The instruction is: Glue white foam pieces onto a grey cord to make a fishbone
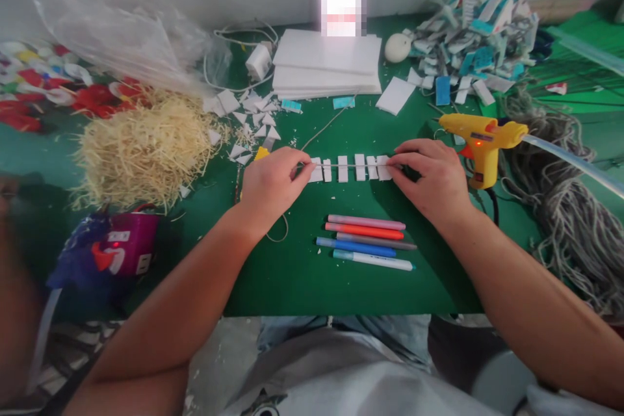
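A thin grey cord [334,165] runs taut from side to side across a row of small white rectangular pieces [343,172] on the green table. My left hand [273,179] pinches the cord near the row's left end; a loose length trails up and away from there. At the right end my right hand [431,175] pinches the cord between thumb and fingers, close to the last white piece. Below the row lie several marker pens, among them an orange one [365,231] and a blue one [355,247].
A yellow glue gun [482,140] lies right of my right hand, beside grey yarn [556,208]. White sheets [326,65] are stacked at the back. Straw-like shreds [146,149] heap up at left, near a purple-and-blue device [131,244]. Foam scraps [478,32] pile at back right.
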A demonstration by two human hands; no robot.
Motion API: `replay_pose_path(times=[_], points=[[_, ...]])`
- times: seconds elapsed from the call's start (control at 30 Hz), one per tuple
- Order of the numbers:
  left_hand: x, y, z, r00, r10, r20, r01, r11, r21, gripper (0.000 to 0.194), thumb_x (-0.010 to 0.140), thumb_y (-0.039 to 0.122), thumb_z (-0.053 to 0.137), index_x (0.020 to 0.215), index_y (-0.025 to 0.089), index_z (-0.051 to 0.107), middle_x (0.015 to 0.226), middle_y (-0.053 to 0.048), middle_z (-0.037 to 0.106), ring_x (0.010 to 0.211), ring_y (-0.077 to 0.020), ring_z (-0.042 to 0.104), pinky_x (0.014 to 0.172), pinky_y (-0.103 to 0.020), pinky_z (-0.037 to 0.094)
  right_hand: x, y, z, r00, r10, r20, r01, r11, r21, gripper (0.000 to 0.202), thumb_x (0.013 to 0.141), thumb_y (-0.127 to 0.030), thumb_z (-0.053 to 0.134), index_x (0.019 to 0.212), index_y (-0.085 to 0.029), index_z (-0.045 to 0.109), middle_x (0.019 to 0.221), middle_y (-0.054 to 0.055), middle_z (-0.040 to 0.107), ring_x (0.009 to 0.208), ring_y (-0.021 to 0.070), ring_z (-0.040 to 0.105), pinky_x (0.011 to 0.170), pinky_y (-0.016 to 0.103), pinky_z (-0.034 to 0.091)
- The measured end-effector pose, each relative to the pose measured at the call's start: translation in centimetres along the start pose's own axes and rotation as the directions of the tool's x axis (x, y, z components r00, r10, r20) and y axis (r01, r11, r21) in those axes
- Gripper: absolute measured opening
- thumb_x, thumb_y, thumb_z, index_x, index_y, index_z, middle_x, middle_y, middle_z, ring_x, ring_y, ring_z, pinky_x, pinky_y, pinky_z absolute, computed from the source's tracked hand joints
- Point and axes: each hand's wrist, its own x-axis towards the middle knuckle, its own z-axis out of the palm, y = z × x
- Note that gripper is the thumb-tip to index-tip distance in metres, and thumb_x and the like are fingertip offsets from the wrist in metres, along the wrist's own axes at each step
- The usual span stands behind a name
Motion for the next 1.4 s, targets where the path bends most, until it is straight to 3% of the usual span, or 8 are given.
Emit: replay_pose_path(times=[0.23, 0.6, 0.73, 0.97, 1.4], points=[[0.1, 0.3, -0.1, 1.000, -0.003, 0.022, 0.004, 1.000, -0.014, 0.014, 0.104, 0.030, 0.074, 0.100, 0.026, 0.087, 0.079, -0.002, 0.077, 0.073, -0.0199, 0.072, 0.067, -0.031, 0.050, -0.2, -0.1, -0.2, 1.000, 0.006, -0.004, -0.006, 1.000, -0.022, 0.023, 0.106, -0.029, 0.067, 0.105, -0.030, 0.090, 0.116, 0.010, 0.089, 0.108, 0.0335, 0.082, 0.096, 0.054, 0.064], [-0.1, 0.2, 0.0, 1.000, 0.008, 0.003, -0.009, 1.000, 0.011, 0.017, 0.103, 0.030, 0.073, 0.101, 0.027, 0.089, 0.080, -0.002, 0.078, 0.071, -0.0195, 0.070, 0.064, -0.032, 0.046, -0.8, -0.6, -0.7, 0.987, -0.126, 0.099, 0.130, 0.991, -0.038, 0.026, 0.109, -0.033, 0.068, 0.123, -0.032, 0.091, 0.135, 0.006, 0.091, 0.124, 0.0334, 0.086, 0.113, 0.058, 0.065], [0.1, 0.2, -0.1, 1.000, 0.011, 0.016, -0.011, 1.000, 0.002, 0.018, 0.103, 0.030, 0.072, 0.101, 0.027, 0.089, 0.079, -0.003, 0.078, 0.070, -0.0197, 0.070, 0.064, -0.032, 0.046, -0.9, -0.4, -0.8, 0.977, -0.183, 0.112, 0.190, 0.980, -0.055, 0.028, 0.111, -0.029, 0.066, 0.123, -0.030, 0.091, 0.135, 0.006, 0.091, 0.120, 0.0313, 0.089, 0.112, 0.056, 0.067], [0.1, -0.1, -0.2, 1.000, 0.017, 0.012, -0.017, 1.000, -0.005, 0.018, 0.104, 0.032, 0.071, 0.098, 0.026, 0.087, 0.077, -0.002, 0.076, 0.070, -0.0197, 0.070, 0.066, -0.031, 0.049, -1.2, 0.0, -0.9, 0.985, -0.122, 0.121, 0.126, 0.992, -0.024, 0.030, 0.112, -0.028, 0.066, 0.125, -0.033, 0.092, 0.138, 0.007, 0.090, 0.122, 0.0321, 0.088, 0.118, 0.060, 0.063], [0.1, 0.0, -0.2, 0.999, -0.020, 0.045, 0.021, 1.000, -0.018, 0.013, 0.100, 0.028, 0.077, 0.099, 0.027, 0.089, 0.080, -0.002, 0.079, 0.069, -0.0185, 0.068, 0.065, -0.030, 0.047, -1.3, 0.3, -1.2, 0.986, -0.123, 0.110, 0.129, 0.991, -0.045, 0.028, 0.112, -0.031, 0.064, 0.119, -0.033, 0.091, 0.132, 0.007, 0.091, 0.116, 0.0313, 0.087, 0.113, 0.057, 0.065]])
